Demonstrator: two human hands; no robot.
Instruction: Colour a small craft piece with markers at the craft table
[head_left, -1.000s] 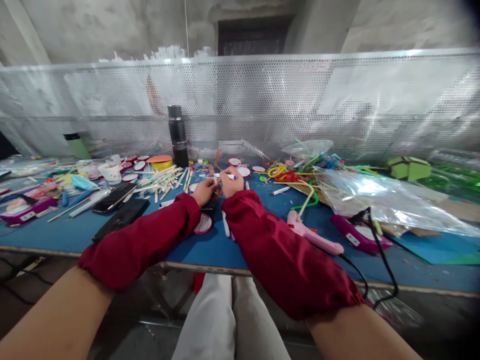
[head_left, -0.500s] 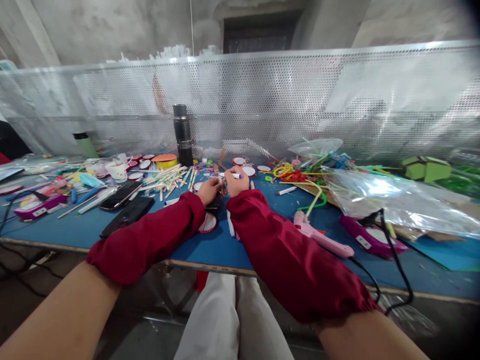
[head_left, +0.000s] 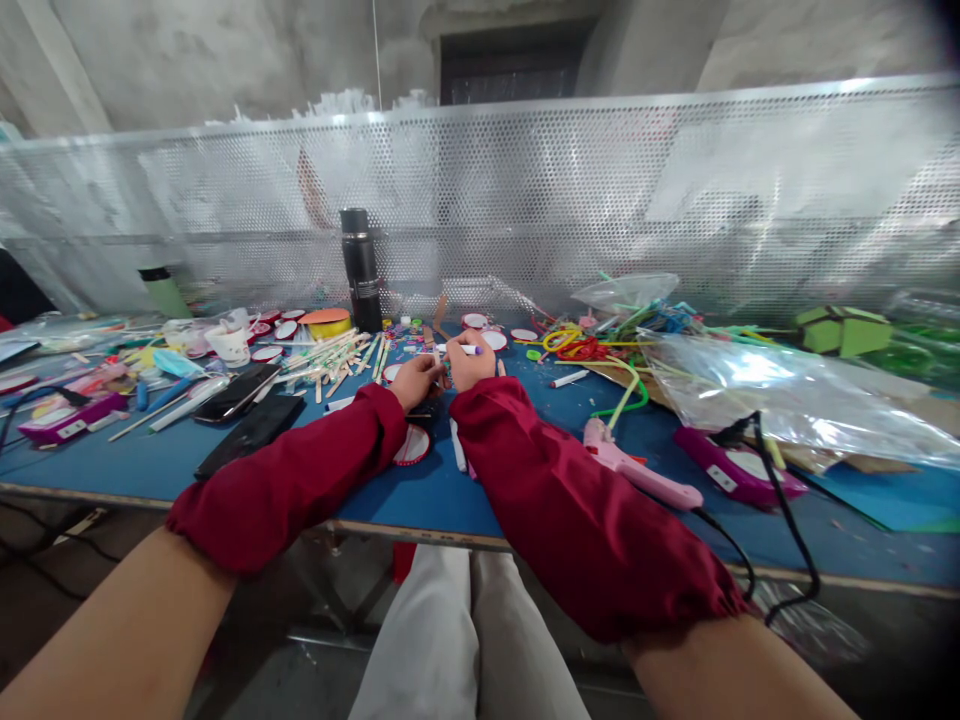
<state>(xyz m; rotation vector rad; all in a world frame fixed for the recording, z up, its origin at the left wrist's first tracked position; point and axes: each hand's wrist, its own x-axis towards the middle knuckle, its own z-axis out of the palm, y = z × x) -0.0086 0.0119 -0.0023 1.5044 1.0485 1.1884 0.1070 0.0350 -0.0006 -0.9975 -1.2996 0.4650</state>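
My right hand point(head_left: 471, 370) is closed around a white marker point(head_left: 469, 350) with a purple end, which lies across the top of its fingers. Close beside it, my left hand point(head_left: 417, 382) has its fingers pinched together. Whatever sits between those fingertips is too small and hidden to name. Both forearms wear dark red sleeves. Below the left wrist lies a round white disc with a red rim point(head_left: 412, 445), partly covered by the sleeve. Another white marker point(head_left: 458, 446) rests on the blue table by the right sleeve.
Left of my hands are a black phone point(head_left: 247, 438), many wooden sticks point(head_left: 330, 362) and a black bottle point(head_left: 361, 270). To the right lie a pink glue gun point(head_left: 637, 470), a corded purple box point(head_left: 739, 468) and clear plastic bags point(head_left: 780, 385). A perforated metal screen point(head_left: 525, 200) stands behind the table.
The view has shifted slightly. My hands keep almost the same pose close together, with the marker still in the right one.
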